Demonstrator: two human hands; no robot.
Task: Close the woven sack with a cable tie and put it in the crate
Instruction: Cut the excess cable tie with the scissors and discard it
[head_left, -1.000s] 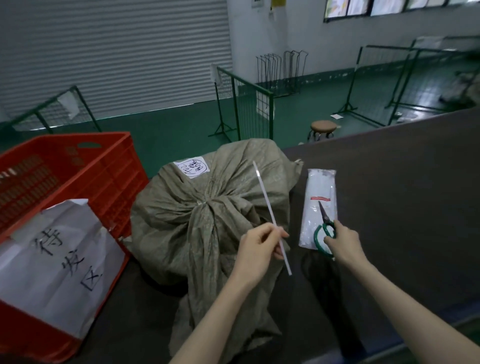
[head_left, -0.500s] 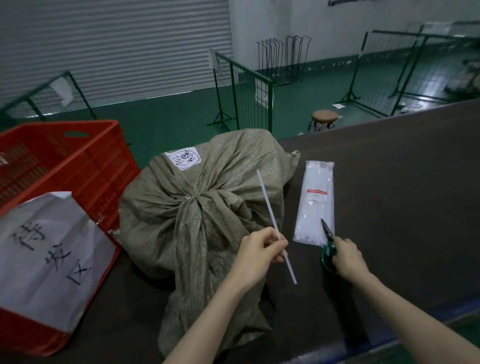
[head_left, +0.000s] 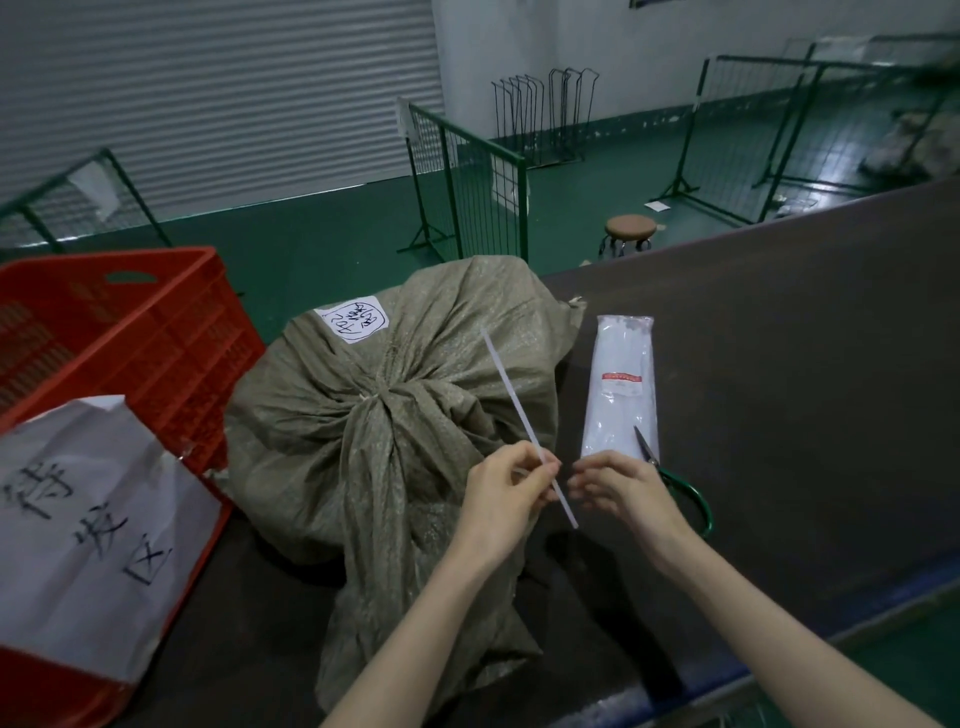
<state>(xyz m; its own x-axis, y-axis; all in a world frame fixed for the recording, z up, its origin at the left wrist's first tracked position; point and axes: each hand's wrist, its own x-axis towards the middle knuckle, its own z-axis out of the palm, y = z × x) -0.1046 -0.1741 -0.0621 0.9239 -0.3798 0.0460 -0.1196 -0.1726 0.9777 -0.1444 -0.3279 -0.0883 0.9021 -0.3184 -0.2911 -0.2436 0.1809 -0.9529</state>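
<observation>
A full grey-green woven sack (head_left: 332, 441) lies on the dark table, its neck gathered and twisted toward me, with a white label on top. My left hand (head_left: 504, 493) pinches a long white cable tie (head_left: 511, 395) that slants up over the sack. My right hand (head_left: 618, 486) hovers just right of the tie's lower end, fingers apart, holding nothing. The red plastic crate (head_left: 171, 332) stands at the left, a white paper sign hanging on its front.
A clear packet of white cable ties (head_left: 623, 384) lies right of the sack. Green-handled scissors (head_left: 685, 493) rest on the table behind my right hand. The dark table (head_left: 805, 364) runs to the right. Green wire fences and a round stool (head_left: 629, 231) stand on the floor beyond.
My right hand has let go of the scissors, which now lie on the table, and moved left toward the cable tie. My left hand still holds the tie.
</observation>
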